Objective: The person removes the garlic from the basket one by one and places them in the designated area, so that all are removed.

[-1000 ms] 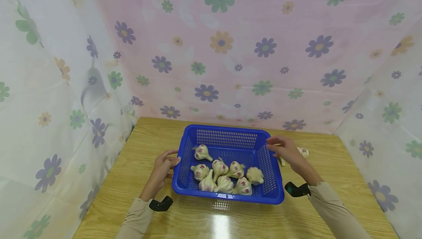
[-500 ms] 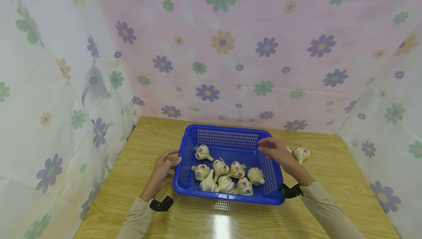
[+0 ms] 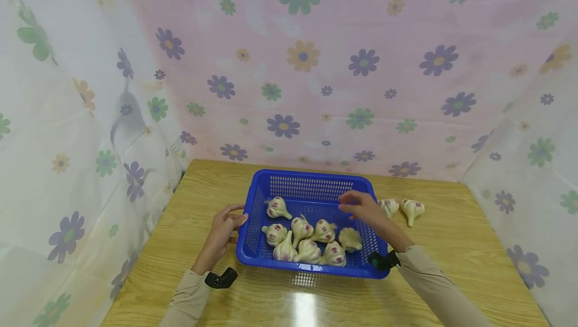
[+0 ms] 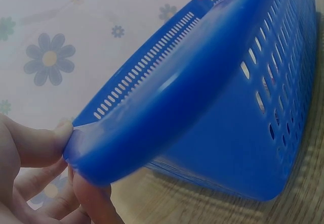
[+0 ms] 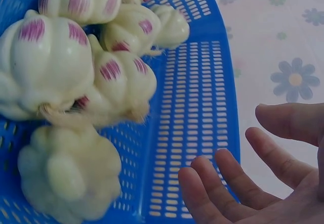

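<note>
A blue plastic basket (image 3: 311, 174) with slotted walls stands on the table, several garlic bulbs (image 3: 309, 252) lying in its near and left parts. My left hand (image 3: 222, 229) pinches the basket's left rim; the left wrist view shows the thumb on top and a finger underneath the blue rim (image 4: 167, 97). Over the basket's right side hovers my right hand (image 3: 366, 210), holding nothing. Its fingers (image 5: 233, 171) are spread and slightly bent in the right wrist view, near the slotted wall and apart from the pale bulb (image 5: 71, 176) below.
Two more garlic bulbs, one at the far right (image 3: 412, 210) and one partly behind my right hand (image 3: 389, 207), lie on the wooden table (image 3: 451, 247) right of the basket. A flowered cloth (image 3: 325, 66) rises behind the table and along both sides.
My right hand has moved left from beyond the basket's right rim to above its inside, uncovering the two bulbs on the table. The left hand and the basket stay put.
</note>
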`<state>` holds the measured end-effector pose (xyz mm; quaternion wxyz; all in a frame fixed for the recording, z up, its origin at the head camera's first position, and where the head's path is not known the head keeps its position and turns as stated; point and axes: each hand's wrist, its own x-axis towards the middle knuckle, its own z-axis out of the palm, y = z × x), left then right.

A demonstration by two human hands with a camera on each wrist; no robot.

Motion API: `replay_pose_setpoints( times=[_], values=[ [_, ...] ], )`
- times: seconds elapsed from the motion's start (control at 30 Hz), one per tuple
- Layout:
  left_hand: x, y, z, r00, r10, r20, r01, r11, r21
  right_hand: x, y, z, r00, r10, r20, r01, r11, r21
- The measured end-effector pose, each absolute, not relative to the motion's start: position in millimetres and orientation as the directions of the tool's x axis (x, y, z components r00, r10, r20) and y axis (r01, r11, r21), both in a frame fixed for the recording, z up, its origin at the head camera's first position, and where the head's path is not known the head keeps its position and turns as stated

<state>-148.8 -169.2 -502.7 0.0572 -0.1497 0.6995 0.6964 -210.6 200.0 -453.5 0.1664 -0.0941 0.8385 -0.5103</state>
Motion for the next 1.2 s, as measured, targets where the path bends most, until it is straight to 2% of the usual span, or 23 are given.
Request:
replay_pose_setpoints(
  times=[0.23, 0.5, 0.77, 1.2],
  values=[
    [-148.8, -169.1, -502.0, -0.948, -0.133, -0.288, -0.288, -0.019, 0.957, -207.1, 183.9, -461.0, -0.901, -0.391, -0.188, -0.021, 0.473, -0.881],
    [-149.3, -169.2, -502.7, -0.951, -0.131, -0.281, -0.281, -0.018, 0.959, -205.9, 171.3, -480.0, -0.862, -0.43, -0.268, 0.039, 0.471, -0.881],
    [-148.7, -169.7, -503.1, -0.952, -0.125, -0.278, -0.276, -0.028, 0.961, -208.6, 159.7, -484.9, -0.846, -0.407, -0.345, 0.103, 0.511, -0.853],
    [-148.9, -169.6, -502.7, -0.95, -0.127, -0.287, -0.285, -0.033, 0.958, -217.9, 152.0, -496.2, -0.775, -0.495, -0.393, 0.11, 0.507, -0.855]
  ],
)
